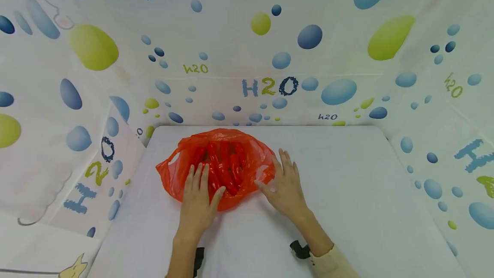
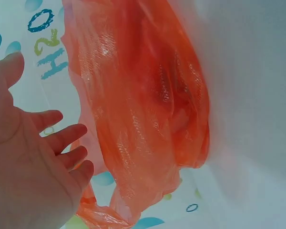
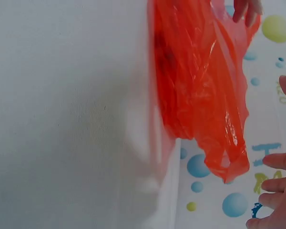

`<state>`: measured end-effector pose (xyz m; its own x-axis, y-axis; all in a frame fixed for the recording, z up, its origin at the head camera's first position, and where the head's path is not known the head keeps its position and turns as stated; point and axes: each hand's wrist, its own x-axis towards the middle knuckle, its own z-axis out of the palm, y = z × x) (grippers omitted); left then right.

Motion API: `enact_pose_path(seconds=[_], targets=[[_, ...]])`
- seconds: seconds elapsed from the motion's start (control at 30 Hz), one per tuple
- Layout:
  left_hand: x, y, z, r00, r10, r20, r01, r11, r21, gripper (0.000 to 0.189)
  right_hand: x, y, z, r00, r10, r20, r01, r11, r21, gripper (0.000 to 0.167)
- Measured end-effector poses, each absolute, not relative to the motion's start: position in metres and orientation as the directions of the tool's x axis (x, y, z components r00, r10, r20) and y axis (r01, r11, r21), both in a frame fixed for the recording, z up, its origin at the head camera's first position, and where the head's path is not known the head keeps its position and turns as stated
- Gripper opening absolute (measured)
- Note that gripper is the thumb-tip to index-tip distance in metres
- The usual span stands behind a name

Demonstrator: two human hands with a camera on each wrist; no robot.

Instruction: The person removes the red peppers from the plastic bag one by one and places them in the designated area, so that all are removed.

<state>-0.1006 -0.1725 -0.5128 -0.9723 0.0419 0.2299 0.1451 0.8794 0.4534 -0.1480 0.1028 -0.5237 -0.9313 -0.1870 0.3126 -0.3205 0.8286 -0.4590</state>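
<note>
A red plastic bag (image 1: 181, 183) lies on the white table with its mouth spread wide. Inside it are several shiny red chili peppers (image 1: 225, 166) with dark green bits among them. My left hand (image 1: 197, 205) is over the bag's near left side, fingers extended toward the peppers; the left wrist view shows its palm beside the bag's side (image 2: 133, 124). My right hand (image 1: 285, 188) is at the bag's right edge, thumb and fingers spread by a handle loop. In the right wrist view its fingers (image 3: 276, 186) stand apart from the bag (image 3: 200, 71).
The white table (image 1: 339, 175) extends to the right of the bag. Behind and at both sides hang white sheets (image 1: 231, 46) printed with blue and green spots and H2O lettering. Dark straps (image 1: 299, 250) show at the wrists.
</note>
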Motion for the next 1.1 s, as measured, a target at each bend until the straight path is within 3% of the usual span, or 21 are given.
enact_pose_path(seconds=[0.57, 1.1], targets=[[-0.104, -0.179, -0.507, -0.931, -0.044, 0.361, 0.165, 0.833, 0.528, 0.08, -0.151, 0.085, -0.517, -0.88, -0.215, 0.423, -0.42, 0.768, -0.483, 0.087], [-0.105, -0.198, -0.503, -0.814, -0.171, 0.554, 0.216, 0.798, 0.563, 0.064, -0.153, 0.066, -0.523, -0.838, -0.273, 0.473, -0.501, 0.727, -0.47, 0.078]])
